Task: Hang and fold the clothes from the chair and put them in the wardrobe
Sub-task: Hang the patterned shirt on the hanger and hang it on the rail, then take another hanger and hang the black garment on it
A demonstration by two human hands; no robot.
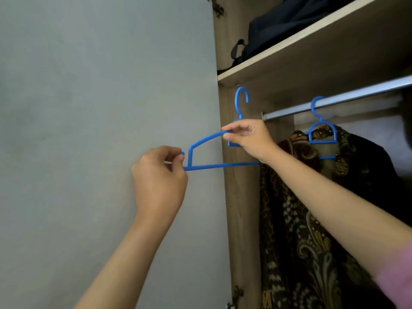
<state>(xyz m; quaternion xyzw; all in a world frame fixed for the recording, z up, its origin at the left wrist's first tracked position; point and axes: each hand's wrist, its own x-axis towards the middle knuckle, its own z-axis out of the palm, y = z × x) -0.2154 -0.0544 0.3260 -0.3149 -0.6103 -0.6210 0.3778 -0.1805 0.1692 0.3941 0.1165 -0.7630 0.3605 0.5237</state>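
An empty blue plastic hanger (214,166) is held in the air in front of the open wardrobe door (107,130), its hook pointing up beside the wardrobe's side panel. My left hand (158,177) pinches its left end. My right hand (247,137) pinches the upper arm near the neck. Inside the wardrobe a metal rail (356,94) carries a second blue hanger (321,128) with a dark patterned batik garment (307,230) on it. The chair and its clothes are out of view.
A wooden shelf (312,52) above the rail holds a dark blue bag (285,25). The wardrobe's side panel (240,208) stands between the door and the hanging space. Door hinges show at the top and bottom of the panel.
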